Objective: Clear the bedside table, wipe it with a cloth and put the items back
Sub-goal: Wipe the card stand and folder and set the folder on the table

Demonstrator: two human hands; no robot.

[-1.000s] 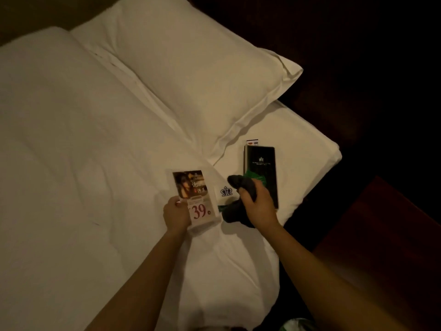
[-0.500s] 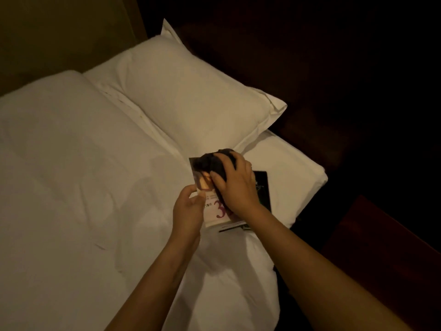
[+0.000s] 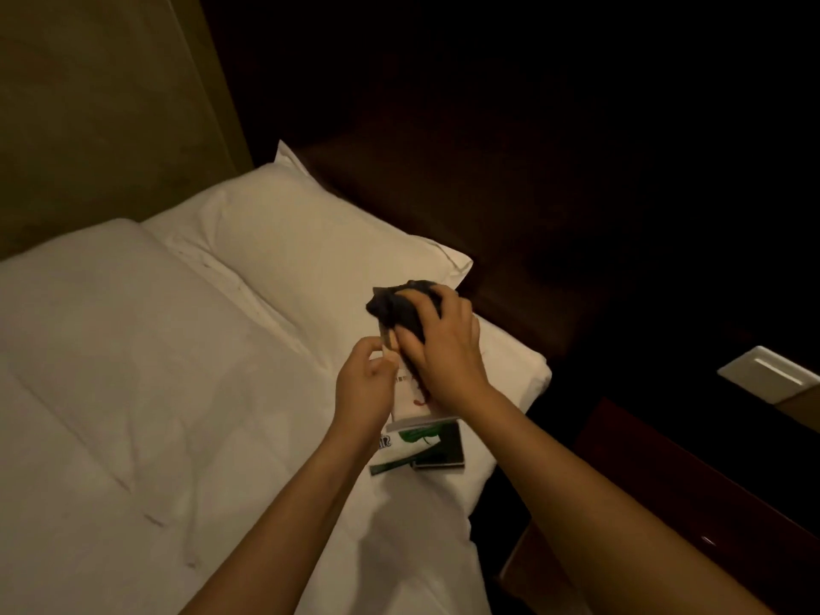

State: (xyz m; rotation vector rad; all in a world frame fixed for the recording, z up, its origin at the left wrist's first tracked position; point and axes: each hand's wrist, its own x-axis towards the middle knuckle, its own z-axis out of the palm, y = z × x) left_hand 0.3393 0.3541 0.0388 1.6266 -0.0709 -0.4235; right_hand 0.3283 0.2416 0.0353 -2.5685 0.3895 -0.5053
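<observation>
Head view: left hand [image 3: 364, 388] pinches a printed card [image 3: 406, 403], its red print unreadable; right hand [image 3: 443, 352] grips a dark cloth [image 3: 397, 306]

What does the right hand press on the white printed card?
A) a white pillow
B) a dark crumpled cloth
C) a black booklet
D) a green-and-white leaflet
B: the right hand grips the dark crumpled cloth against the white printed card, held by the left hand.

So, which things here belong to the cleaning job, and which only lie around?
Job: dark crumpled cloth, white printed card, green-and-white leaflet, black booklet, dark red wooden bedside table.
Around: white pillow, white bed cover.
</observation>
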